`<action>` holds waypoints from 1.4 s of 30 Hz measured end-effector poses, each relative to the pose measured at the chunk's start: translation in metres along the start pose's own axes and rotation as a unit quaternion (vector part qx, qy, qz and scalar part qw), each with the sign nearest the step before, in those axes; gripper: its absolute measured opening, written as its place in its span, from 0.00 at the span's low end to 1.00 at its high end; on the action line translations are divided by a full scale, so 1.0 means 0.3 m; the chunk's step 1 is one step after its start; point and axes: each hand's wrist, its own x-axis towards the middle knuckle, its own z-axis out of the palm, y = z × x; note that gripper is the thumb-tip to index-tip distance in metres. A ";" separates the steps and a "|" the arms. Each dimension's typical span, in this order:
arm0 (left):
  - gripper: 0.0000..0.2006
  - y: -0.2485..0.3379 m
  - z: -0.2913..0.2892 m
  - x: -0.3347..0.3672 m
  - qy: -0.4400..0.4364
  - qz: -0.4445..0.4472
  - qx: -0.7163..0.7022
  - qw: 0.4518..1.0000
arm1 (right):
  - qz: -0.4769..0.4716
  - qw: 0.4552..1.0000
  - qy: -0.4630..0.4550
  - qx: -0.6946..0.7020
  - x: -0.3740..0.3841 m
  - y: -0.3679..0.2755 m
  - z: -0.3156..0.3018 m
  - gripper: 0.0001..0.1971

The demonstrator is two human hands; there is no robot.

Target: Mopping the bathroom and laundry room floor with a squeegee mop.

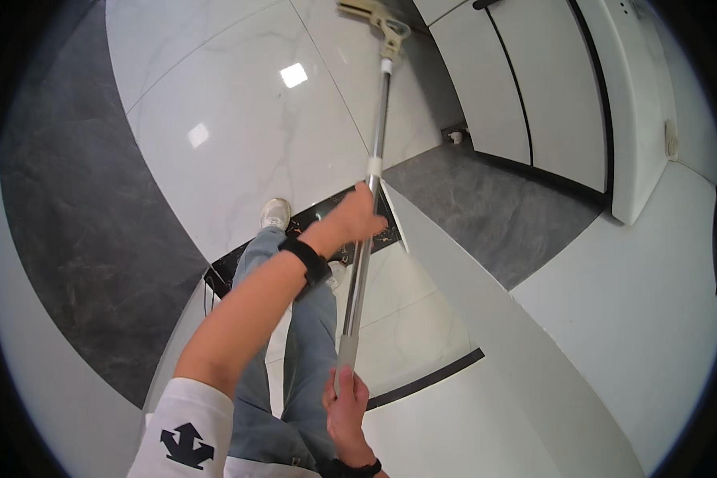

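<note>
My left hand (350,217) is wrapped round the middle of a long silvery mop pole (358,291). Lower down, my right hand (346,410) closes on the pale grip at the pole's near end. The pole slants up and slightly right, away from my body. Its beige plastic mop head (382,24) is at the far top edge, over the glossy white floor tiles (239,119) beside a cabinet; the head's far end is cut off and slightly blurred. A black band is on each of my wrists.
My shoes (276,213) are by a black patterned threshold strip (319,209) in a doorway. A white cabinet (526,88) with black trim stands at the right, above grey floor (486,207). White wall (462,295) runs along the right; dark grey tiling (72,207) borders the left.
</note>
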 end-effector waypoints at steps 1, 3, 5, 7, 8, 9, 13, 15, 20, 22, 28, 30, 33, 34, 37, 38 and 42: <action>0.22 0.003 0.032 -0.028 0.015 0.049 0.027 0.998 | 0.006 1.000 0.003 -0.009 -0.013 0.022 -0.017 0.17; 0.21 -0.017 0.075 -0.078 0.009 0.036 0.033 0.999 | 0.024 1.000 0.007 0.007 -0.071 0.061 -0.024 0.18; 0.20 -0.027 0.130 -0.149 -0.007 0.026 0.028 0.999 | 0.039 0.999 0.016 0.023 -0.144 0.077 -0.057 0.19; 0.20 -0.063 0.176 -0.247 0.008 0.036 0.035 0.999 | 0.103 0.993 -0.036 0.034 -0.246 0.084 -0.095 0.21; 0.20 -0.087 0.197 -0.301 0.025 0.045 0.053 0.997 | 0.103 0.993 -0.041 0.032 -0.295 0.147 -0.173 0.21; 0.20 -0.057 0.212 -0.370 0.010 0.029 0.049 0.998 | 0.120 0.992 -0.042 -0.002 -0.340 0.238 -0.299 0.19; 0.21 0.020 0.262 -0.669 -0.073 -0.036 -0.047 0.996 | 0.237 0.971 -0.007 0.014 -0.654 0.101 -0.364 0.18; 0.21 0.046 0.330 -0.789 -0.079 -0.073 -0.120 0.987 | 0.250 0.968 -0.015 -0.003 -0.761 0.042 -0.461 0.18; 0.22 -0.103 0.543 -1.037 -0.032 -0.043 -0.090 0.994 | 0.294 0.955 -0.024 0.014 -0.859 0.236 -0.832 0.16; 0.22 -0.145 0.548 -1.016 -0.003 0.014 -0.093 0.996 | 0.260 0.965 -0.033 -0.019 -0.779 0.263 -0.797 0.17; 0.26 -0.171 0.419 -0.767 -0.019 -0.040 -0.009 0.999 | 0.181 0.974 -0.054 -0.125 -0.531 0.235 -0.522 0.22; 0.28 -0.125 0.362 -0.627 -0.023 0.009 0.015 1.000 | 0.150 0.975 -0.038 -0.157 -0.509 0.167 -0.427 0.23; 0.26 -0.053 0.193 -0.409 0.005 -0.015 0.042 0.999 | 0.154 0.980 -0.056 -0.114 -0.332 0.027 -0.252 0.25; 0.26 -0.050 0.158 -0.342 0.023 0.010 0.049 0.998 | 0.139 0.983 -0.084 -0.083 -0.277 0.005 -0.223 0.26; 0.26 0.012 0.064 -0.226 0.018 0.007 0.074 0.997 | 0.097 0.989 -0.091 -0.059 -0.205 -0.049 -0.111 0.27; 0.26 0.024 0.047 -0.221 0.025 -0.006 0.084 0.996 | 0.096 0.990 -0.089 -0.057 -0.221 -0.038 -0.093 0.27; 0.26 0.011 0.064 -0.376 -0.005 -0.041 0.087 0.995 | 0.147 0.986 -0.081 -0.020 -0.372 0.022 -0.103 0.25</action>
